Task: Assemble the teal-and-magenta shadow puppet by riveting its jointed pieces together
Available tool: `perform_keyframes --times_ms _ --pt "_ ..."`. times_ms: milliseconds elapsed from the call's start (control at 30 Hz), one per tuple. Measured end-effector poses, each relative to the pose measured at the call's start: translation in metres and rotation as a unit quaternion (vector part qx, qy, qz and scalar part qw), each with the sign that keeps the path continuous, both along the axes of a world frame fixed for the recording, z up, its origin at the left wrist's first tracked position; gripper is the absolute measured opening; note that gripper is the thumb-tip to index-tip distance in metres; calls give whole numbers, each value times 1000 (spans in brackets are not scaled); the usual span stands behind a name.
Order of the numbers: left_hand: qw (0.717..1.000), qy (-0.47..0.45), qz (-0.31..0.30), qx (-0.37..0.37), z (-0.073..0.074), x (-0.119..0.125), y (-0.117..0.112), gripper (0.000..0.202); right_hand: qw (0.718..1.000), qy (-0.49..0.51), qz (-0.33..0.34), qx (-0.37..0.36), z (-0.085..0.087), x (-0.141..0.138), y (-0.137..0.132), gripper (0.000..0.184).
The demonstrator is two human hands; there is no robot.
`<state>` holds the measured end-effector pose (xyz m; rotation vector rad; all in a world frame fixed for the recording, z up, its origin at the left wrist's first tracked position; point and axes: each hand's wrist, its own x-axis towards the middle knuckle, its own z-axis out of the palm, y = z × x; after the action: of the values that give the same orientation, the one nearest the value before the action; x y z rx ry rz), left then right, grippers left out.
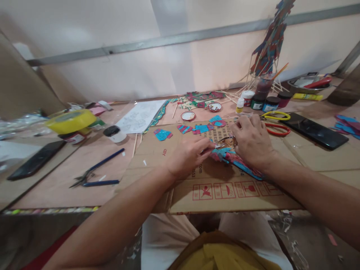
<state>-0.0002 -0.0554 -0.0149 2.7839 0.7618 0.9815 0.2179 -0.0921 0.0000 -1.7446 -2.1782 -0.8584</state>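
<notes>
My left hand (194,155) is closed in a pinch over the cardboard, and I cannot make out what is between its fingertips. My right hand (253,142) curls around a small shiny metal tool (225,141), whose tip points toward the left fingers. Its exact kind is hidden. Beneath both hands lies a blue and pink painted piece (244,168), partly covered by the right hand. Just beyond them, several small blue and pink cutouts (201,129) rest on the flattened cardboard (180,191), with another cutout (162,134) farther left.
Blue-handled pliers (94,168) lie open at left, near a white jar with black lid (114,134), yellow tape (71,120) and a phone (36,159). Beyond my right hand are yellow and red loop handles (278,129), paint jars (271,104) and another phone (315,130).
</notes>
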Motion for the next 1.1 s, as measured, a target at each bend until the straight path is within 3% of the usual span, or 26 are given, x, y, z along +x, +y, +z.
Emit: perform_keyframes --times_ms 700,1100 --pt "1000 3 1 4 4 -1 -6 15 997 -55 37 36 4 1 -4 27" --pt "998 -11 -14 -67 5 0 -3 6 996 -61 58 -41 -1 5 0 25"
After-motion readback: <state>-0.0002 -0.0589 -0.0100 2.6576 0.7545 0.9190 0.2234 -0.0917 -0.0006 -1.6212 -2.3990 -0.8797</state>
